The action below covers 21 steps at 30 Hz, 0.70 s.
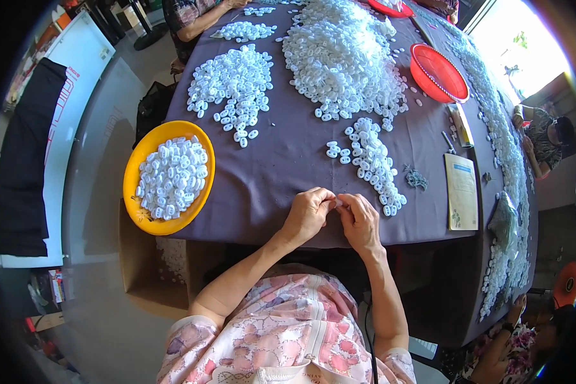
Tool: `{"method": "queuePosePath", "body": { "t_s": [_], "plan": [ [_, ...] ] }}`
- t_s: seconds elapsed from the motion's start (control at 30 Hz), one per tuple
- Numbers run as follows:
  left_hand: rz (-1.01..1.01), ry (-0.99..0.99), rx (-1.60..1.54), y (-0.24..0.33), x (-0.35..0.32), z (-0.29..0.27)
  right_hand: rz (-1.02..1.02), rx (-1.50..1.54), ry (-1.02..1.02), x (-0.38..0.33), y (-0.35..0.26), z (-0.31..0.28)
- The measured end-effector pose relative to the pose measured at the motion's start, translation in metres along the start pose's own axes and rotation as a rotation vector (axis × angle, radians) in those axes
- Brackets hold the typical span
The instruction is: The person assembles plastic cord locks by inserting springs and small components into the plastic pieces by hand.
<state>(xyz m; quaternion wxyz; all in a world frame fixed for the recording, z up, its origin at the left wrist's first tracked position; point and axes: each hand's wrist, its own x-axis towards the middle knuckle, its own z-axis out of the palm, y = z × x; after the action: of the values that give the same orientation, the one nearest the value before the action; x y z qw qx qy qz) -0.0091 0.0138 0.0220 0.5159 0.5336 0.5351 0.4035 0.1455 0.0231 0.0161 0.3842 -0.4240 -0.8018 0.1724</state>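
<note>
At the table's near edge, my left hand [307, 216] and my right hand [361, 221] meet fingertip to fingertip. Pinched between them is a small white plastic piece [338, 203], mostly covered by the fingers. Just beyond my right hand lies a loose trail of white oval plastic pieces [374, 163], with dark marks or holes on their faces. To the left, a yellow basin [133, 185] full of the same white pieces sits at the table corner. Another spread of pieces [227, 80] lies farther back on the left.
A large white heap [339, 57] covers the far middle of the grey tablecloth [281, 147]. On the right are a red basket [438, 73], a tan booklet [461, 192] and a dark thread tangle [416, 178]. Other people sit around; a cardboard box [148, 281] stands below.
</note>
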Motion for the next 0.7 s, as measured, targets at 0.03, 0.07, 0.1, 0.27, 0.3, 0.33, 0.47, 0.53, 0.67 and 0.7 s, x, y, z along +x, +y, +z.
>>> {"method": "queuePosePath", "body": {
  "t_s": [0.03, 0.07, 0.1, 0.27, 0.3, 0.33, 0.47, 0.53, 0.67, 0.7],
  "plan": [
    [0.164, 0.071, 0.092, -0.014, 0.001, 0.004, 0.023, -0.013, 0.009, -0.001, 0.0, 0.0],
    [0.327, 0.14, 0.184, -0.018, 0.002, 0.005, 0.048, -0.026, 0.019, -0.002, 0.0, 0.001],
    [0.326, 0.134, 0.187, -0.023, 0.002, 0.006, 0.053, -0.025, 0.023, -0.002, -0.001, 0.001],
    [0.445, 0.193, 0.346, -0.018, -0.001, 0.009, 0.131, 0.1, 0.018, -0.005, 0.0, -0.002],
    [0.446, 0.186, 0.348, -0.019, -0.001, 0.008, 0.126, 0.099, 0.015, -0.004, 0.0, -0.001],
    [0.485, 0.187, 0.369, -0.021, 0.0, 0.008, 0.131, 0.099, 0.02, -0.005, 0.001, 0.0],
    [0.35, 0.049, 0.253, -0.02, 0.001, 0.001, 0.141, 0.093, 0.048, -0.005, 0.001, 0.001],
    [0.312, 0.033, 0.225, -0.016, -0.001, 0.0, 0.143, 0.09, 0.053, -0.006, 0.001, 0.002],
    [0.243, 0.024, 0.143, -0.01, -0.005, 0.0, 0.12, 0.074, 0.064, -0.006, 0.001, 0.003],
    [0.243, 0.022, 0.144, -0.009, -0.005, 0.0, 0.122, 0.077, 0.063, -0.007, 0.0, 0.003]
  ]
}}
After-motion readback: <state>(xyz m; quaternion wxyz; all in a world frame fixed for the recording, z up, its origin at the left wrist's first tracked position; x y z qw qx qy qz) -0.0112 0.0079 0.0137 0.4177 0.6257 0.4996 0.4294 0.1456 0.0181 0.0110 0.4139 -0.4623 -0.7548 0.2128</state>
